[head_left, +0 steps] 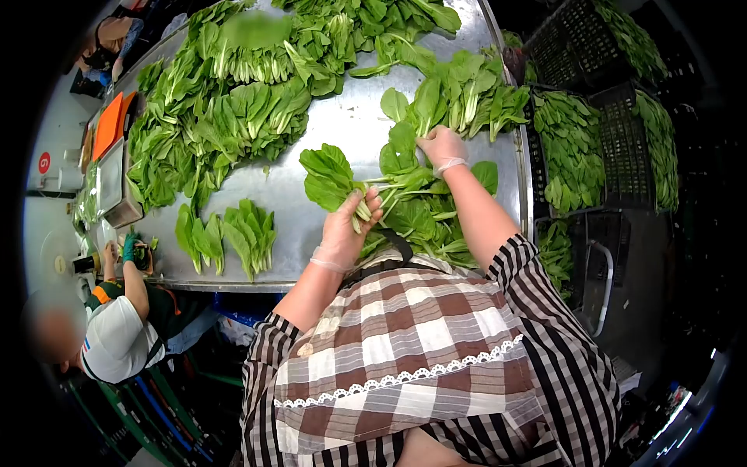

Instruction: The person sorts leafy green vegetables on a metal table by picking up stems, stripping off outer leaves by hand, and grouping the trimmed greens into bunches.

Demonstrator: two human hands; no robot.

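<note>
Head view looks down on a steel table (327, 117) heaped with leafy greens. Loose stalks could slide out of the bunch (342, 183), at about six o'clock on the table, since only the stem ends are pinched and the wet-looking leaves hang free toward ten o'clock. The left hand (346, 229), gloved, is closed around those stems, fingers curled tight. The right hand (442, 148), also gloved, rests palm down at about three o'clock on the greens (405, 156) just beside, fingers bent over the leaves; whether it grips them I cannot tell. Crates (622, 132) of more greens stand off the table's right edge; another person (120, 335) works at eight o'clock.
</note>
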